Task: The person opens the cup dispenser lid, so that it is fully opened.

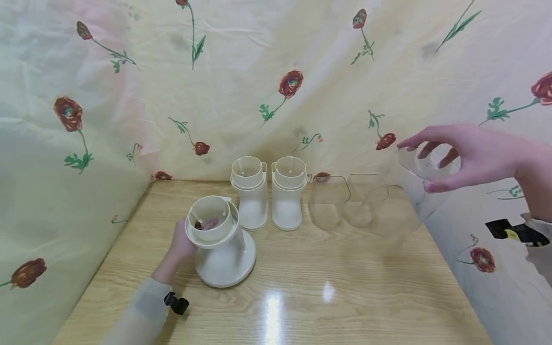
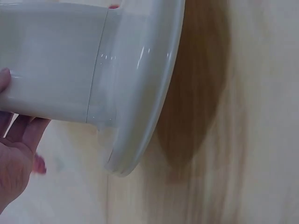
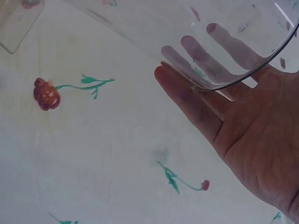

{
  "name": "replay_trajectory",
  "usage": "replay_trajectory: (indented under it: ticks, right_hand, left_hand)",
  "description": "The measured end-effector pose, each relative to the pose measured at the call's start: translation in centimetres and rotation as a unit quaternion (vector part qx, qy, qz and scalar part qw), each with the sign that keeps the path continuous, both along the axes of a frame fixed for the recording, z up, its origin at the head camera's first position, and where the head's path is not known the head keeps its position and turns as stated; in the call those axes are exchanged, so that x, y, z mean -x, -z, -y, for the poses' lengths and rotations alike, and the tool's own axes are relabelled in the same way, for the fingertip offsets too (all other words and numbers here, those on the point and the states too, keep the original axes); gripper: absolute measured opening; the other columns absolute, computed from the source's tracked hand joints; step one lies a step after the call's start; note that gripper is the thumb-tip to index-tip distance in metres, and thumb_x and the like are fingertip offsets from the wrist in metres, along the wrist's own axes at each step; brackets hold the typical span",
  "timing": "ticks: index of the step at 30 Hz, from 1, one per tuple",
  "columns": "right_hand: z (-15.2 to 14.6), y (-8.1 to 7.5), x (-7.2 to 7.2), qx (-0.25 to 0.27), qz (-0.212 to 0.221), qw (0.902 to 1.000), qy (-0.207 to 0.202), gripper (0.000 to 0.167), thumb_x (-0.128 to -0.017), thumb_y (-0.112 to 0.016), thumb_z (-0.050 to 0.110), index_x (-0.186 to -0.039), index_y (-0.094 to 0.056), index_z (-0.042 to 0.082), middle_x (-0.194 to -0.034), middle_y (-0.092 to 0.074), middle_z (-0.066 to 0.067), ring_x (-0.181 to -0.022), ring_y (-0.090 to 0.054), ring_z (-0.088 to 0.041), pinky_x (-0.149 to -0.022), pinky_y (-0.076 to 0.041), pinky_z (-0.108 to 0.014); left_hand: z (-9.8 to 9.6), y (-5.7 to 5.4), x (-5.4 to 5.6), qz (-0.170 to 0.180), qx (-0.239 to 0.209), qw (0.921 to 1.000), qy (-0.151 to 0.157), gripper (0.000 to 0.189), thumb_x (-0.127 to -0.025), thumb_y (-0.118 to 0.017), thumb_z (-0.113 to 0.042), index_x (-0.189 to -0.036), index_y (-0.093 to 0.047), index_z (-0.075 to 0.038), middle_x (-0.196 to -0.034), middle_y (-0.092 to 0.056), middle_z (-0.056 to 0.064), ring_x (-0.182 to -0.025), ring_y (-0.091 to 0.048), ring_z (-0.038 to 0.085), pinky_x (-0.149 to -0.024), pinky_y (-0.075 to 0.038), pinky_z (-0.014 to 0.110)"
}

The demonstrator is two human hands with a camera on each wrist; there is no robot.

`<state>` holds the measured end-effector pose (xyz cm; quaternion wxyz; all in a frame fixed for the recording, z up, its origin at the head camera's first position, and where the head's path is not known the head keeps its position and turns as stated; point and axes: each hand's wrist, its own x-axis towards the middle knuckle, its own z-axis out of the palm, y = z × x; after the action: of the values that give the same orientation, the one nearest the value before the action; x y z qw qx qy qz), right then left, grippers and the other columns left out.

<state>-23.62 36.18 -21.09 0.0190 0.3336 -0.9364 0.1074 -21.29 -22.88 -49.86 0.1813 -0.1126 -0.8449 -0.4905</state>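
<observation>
My left hand (image 1: 182, 242) grips a white stand (image 1: 224, 266) with a round cup-like top and a wide disc base. Through the cup's opening, fingertips show inside. In the left wrist view, the thumb and fingers lie about the white neck (image 2: 51, 60), and a dark shadow falls beside the disc. At the right, my right hand (image 1: 478, 155) holds a clear container (image 1: 422, 199) up by its rim, thumb on one side. The right wrist view shows fingers behind the transparent wall (image 3: 224, 60). The container's lower part is hard to make out.
Two matching white chute pieces (image 1: 253, 206) with round tops stand side by side near the back wall. Right of them are two clear containers (image 1: 328, 211). A flowered cloth (image 1: 241, 91) hangs behind and beside the wooden table (image 1: 345, 311).
</observation>
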Motion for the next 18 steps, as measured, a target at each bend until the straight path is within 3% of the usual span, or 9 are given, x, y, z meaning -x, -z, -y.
replay_trajectory:
  ticks: [5, 10, 15, 18]
  right_hand:
    - [-1.3, 1.3, 0.3, -0.005, 0.003, 0.9994, 0.035, 0.085, -0.069, -0.101, 0.026, -0.144, -0.061, 0.032, -0.134, -0.061, 0.025, -0.105, -0.060, 0.004, -0.072, -0.062, -0.023]
    - [-3.0, 2.6, 0.7, -0.009, 0.009, 0.9980, 0.062, 0.084, -0.070, -0.101, 0.027, -0.144, -0.062, 0.027, -0.131, -0.059, 0.029, -0.103, -0.059, 0.007, -0.070, -0.061, -0.023]
    - [-4.3, 3.6, 1.3, -0.024, 0.019, 0.9958, 0.086, 0.085, -0.071, -0.100, 0.029, -0.145, -0.061, 0.020, -0.137, -0.064, 0.010, -0.103, -0.058, 0.007, -0.068, -0.060, -0.023]
    - [-4.8, 4.1, 1.8, -0.044, 0.029, 0.9933, 0.103, 0.086, -0.073, -0.099, 0.033, -0.147, -0.060, 0.014, -0.141, -0.065, -0.005, -0.106, -0.064, -0.007, -0.068, -0.059, -0.024]
  left_hand:
    - [2.0, -0.4, 0.9, 0.001, -0.002, 0.9995, -0.033, 0.017, -0.089, -0.083, -0.005, -0.094, -0.069, 0.004, -0.073, -0.070, 0.014, -0.062, -0.054, -0.001, -0.056, -0.047, 0.016]
    - [3.4, -0.4, 1.9, -0.014, -0.001, 0.9984, -0.054, 0.021, -0.089, -0.083, -0.005, -0.102, -0.071, 0.007, -0.087, -0.075, 0.025, -0.072, -0.058, -0.006, -0.064, -0.049, 0.009]
    - [4.6, 0.1, 3.4, -0.013, 0.009, 0.9973, -0.072, 0.026, -0.091, -0.080, -0.004, -0.111, -0.070, 0.009, -0.098, -0.075, 0.031, -0.079, -0.057, -0.010, -0.071, -0.047, 0.005]
    - [4.9, 0.4, 4.3, -0.022, 0.024, 0.9954, -0.090, 0.028, -0.090, -0.081, -0.004, -0.111, -0.069, 0.010, -0.099, -0.075, 0.032, -0.081, -0.058, -0.008, -0.072, -0.046, 0.005]
